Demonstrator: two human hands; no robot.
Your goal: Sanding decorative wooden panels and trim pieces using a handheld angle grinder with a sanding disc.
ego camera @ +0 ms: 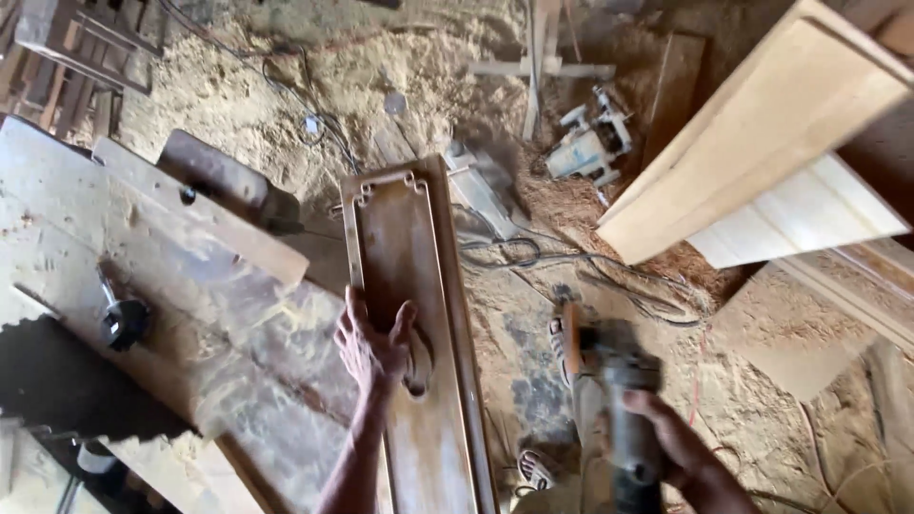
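My left hand [373, 345] lies flat, fingers spread, on a long narrow wooden panel [411, 238] with a raised frame and carved top end. The panel rests on a dusty workbench [114, 238] and juts out over the floor. My right hand [666, 438] grips a grey handheld power tool [614, 381] with an orange front part, held to the right of the panel and apart from it. A sandalled foot [538, 468] shows below, between panel and tool.
Sawdust covers the floor [400, 67]. Pale wooden boards [762, 133] lean at the upper right. Another power tool [590, 143] lies on the floor with cables [533, 255] trailing. A black knob [124, 322] sits on the bench; wooden slats [67, 57] lie at top left.
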